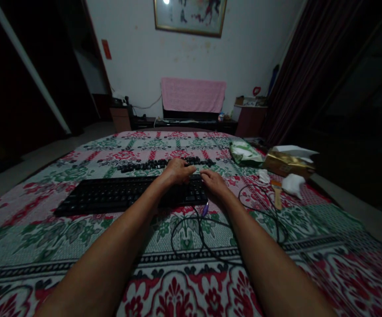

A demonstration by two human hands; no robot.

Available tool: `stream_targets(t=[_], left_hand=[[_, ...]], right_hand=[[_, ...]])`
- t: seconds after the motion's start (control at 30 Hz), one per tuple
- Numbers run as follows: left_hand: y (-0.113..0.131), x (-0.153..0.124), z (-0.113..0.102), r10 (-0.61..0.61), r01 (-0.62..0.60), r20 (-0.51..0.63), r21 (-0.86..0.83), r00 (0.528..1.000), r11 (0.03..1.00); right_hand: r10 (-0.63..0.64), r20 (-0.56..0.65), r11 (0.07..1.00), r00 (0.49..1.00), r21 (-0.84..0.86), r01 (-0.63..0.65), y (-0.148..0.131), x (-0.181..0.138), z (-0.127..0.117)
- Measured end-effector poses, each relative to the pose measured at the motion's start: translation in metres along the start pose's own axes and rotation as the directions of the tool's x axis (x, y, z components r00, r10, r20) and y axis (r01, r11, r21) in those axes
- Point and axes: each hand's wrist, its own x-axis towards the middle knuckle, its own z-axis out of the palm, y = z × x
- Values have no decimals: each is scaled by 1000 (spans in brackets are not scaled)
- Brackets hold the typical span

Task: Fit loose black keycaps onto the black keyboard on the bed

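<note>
A black keyboard (118,194) lies on a floral bedspread (191,264). Both my hands rest at its right end. My left hand (176,171) lies over the keyboard's far right edge with its fingers curled down, next to a row of loose black keycaps (151,165) on the cloth behind. My right hand (213,181) touches the keyboard's right end with bent fingers. Whether either hand holds a keycap is hidden. The keyboard's black cable (210,237) loops on the cloth near me, ending in a purple plug (205,209).
To the right lie a green-white packet (245,153), a gold tissue box (288,162), white wipes (292,184) and a small brush (277,193). Beyond the bed stand a low cabinet draped with a pink cloth (193,94) and dark curtains at right.
</note>
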Motion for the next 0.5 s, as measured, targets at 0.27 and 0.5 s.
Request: stream_targets(t=[0.27, 0.5], left_hand=[[-15, -5, 5, 28, -27, -1, 47, 1000, 999], [-22, -9, 12, 33, -31, -53, 48, 998, 998]], right_hand=[[49, -66, 999, 997, -2, -49, -3, -9, 7], [-13, -136, 999, 991, 44, 19, -6, -9, 13]])
